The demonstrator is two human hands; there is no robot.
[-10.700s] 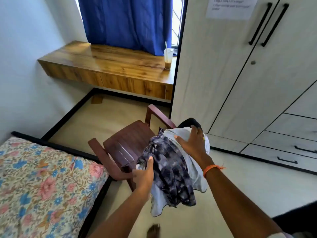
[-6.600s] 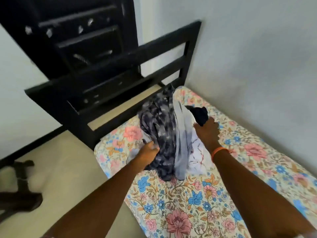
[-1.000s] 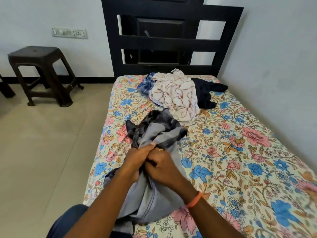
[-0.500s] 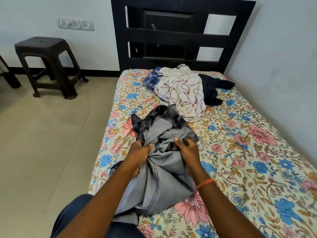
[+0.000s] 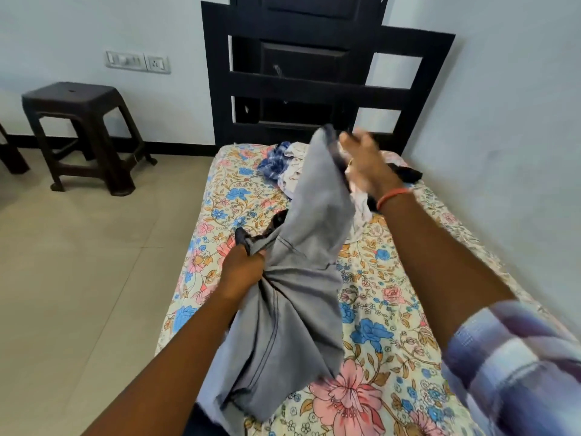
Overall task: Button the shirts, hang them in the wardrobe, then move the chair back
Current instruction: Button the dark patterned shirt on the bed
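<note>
Grey shirt [image 5: 301, 278]: unbuttoned, centre frame, gripped by left hand [image 5: 240, 269] and blurred right hand [image 5: 361, 162]; pile of shirts [image 5: 287, 166] at upper centre; buttoning barely begun.

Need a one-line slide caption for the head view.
Left hand grips the grey shirt while the right hand lifts its far end above the floral bed.

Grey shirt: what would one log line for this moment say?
step: spreading shirt | left hand: grips grey shirt | right hand: lifts its edge, blurred | bed: other shirts heaped
</note>
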